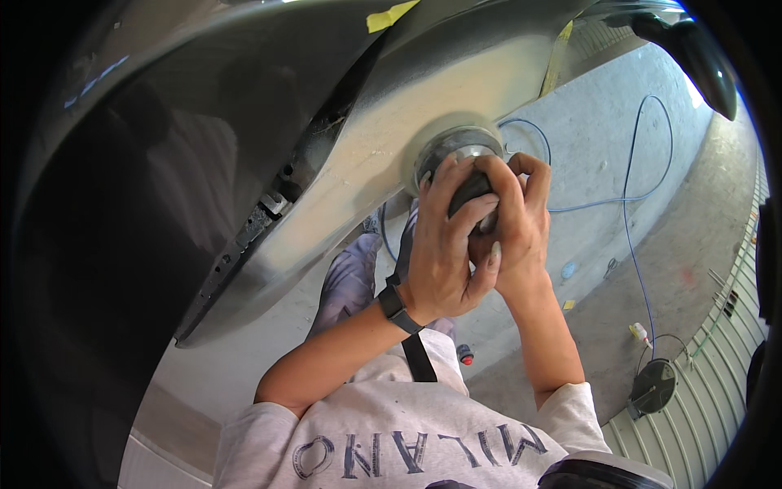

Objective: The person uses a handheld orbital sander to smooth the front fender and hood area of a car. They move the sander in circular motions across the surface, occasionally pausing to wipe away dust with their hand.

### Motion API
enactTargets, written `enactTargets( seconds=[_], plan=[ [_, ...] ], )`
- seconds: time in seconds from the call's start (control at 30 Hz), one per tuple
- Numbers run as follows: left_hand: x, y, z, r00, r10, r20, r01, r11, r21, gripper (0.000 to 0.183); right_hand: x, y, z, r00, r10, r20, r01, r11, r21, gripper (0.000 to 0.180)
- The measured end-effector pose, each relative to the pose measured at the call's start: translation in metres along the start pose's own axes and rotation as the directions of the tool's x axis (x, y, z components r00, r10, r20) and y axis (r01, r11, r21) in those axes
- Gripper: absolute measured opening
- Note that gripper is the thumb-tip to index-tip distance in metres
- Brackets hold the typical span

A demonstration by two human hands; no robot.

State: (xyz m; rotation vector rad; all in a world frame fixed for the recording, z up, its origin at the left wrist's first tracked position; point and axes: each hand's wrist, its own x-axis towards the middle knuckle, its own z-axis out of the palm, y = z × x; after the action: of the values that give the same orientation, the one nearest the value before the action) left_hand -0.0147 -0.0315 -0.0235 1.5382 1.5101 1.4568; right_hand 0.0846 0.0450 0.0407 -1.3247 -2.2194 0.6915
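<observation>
Both my hands grip a round orbital sander (459, 142), whose pad rests on the sanded beige patch of a car body panel (452, 91). My left hand (443, 238), with a black watch at its wrist, wraps the near-left side of the sander. From the right, my right hand (519, 220) curls over its dark body, fingers close to those of the left. The beige patch fades into dark paint at its edges. Part of the sander's body is hidden under my fingers.
Left of the panel is a glossy black car panel (153, 183), with a dark gap between. Yellow masking tape (391, 16) marks the top. A car mirror (690, 58) juts in upper right. Blue hose (628, 226) crosses the concrete floor near a reel (654, 388).
</observation>
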Motion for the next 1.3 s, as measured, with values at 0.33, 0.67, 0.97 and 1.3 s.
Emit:
enactTargets(
  seconds=[0.33,0.67,0.97,1.3],
  plan=[
    [-0.032,-0.006,-0.034,0.980,0.005,-0.201,0.010,0.997,0.071,0.062,-0.009,-0.036,0.020,0.977,-0.139,0.165,0.139,0.990,0.006,0.059],
    [-0.044,-0.002,-0.039,0.967,-0.019,-0.254,0.019,1.000,0.000,0.062,-0.012,-0.051,0.029,0.974,-0.175,0.144,0.171,0.984,0.043,0.058],
    [-0.022,-0.006,-0.022,0.995,0.040,-0.094,-0.039,0.999,0.021,0.061,-0.013,-0.022,0.016,0.994,0.020,0.110,-0.022,1.000,0.018,0.064],
    [-0.074,-0.006,-0.066,0.929,-0.066,-0.365,0.061,0.998,-0.025,0.064,-0.024,-0.082,0.053,0.958,-0.212,0.196,0.205,0.977,0.055,0.054]
  ],
)
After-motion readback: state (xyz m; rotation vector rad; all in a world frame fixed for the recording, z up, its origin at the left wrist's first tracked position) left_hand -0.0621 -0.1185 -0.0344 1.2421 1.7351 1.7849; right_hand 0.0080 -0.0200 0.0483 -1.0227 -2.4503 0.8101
